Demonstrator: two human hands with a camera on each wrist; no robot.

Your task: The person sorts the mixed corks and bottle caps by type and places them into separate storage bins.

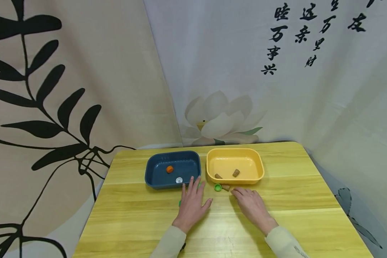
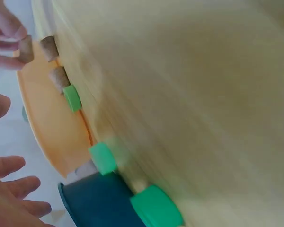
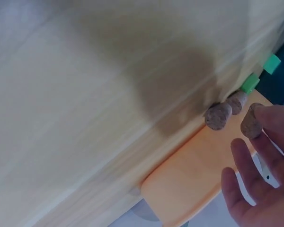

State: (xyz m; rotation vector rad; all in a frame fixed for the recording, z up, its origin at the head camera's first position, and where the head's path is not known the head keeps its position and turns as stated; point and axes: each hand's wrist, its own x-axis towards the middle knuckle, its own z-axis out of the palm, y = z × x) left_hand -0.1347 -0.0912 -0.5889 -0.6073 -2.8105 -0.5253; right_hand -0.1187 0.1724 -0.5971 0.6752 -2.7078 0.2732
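My right hand pinches a cork stopper between thumb and fingers, just in front of the yellow tray. Below it on the table are two more corks, beside a green cap. My left hand is spread with fingers apart and holds nothing, near the front right corner of the dark blue tray. By that tray stand two other green caps, one smaller cap and one larger-looking cap; in the head view the left hand mostly hides them.
Inside the blue tray lie an orange piece and a whitish round piece. Two corks lie in the yellow tray. Both trays stand side by side toward the back of the wooden table, before a printed cloth.
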